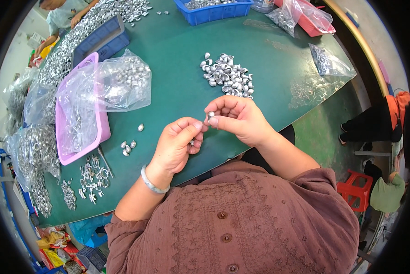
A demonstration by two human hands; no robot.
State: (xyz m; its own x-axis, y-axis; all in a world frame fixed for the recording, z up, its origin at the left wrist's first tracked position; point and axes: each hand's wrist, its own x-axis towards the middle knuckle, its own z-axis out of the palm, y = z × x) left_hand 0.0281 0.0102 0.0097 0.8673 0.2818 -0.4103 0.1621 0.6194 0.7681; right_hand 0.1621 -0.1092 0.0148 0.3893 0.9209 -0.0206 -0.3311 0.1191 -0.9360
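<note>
My right hand point(242, 119) pinches a small silver shell-shaped metal piece point(211, 116) between thumb and fingertips, above the table's near edge. Close beside it is my left hand point(179, 142), thumb against forefinger and the other fingers curled. A bit of similar silver metal point(192, 142) shows within those curled fingers; how many pieces are there is hidden. Just beyond my hands lies a pile of silver shell-shaped pieces point(227, 75). Several loose pieces point(128, 147) rest on the table left of my left hand.
Left on the green table point(177, 59) stands a pink basket point(105, 128) with clear plastic bags, near small metal frames and rings point(94, 178). Blue trays point(214, 13) and a red basket point(311, 25) sit farther back. Another person's hand point(79, 18) is at the far left.
</note>
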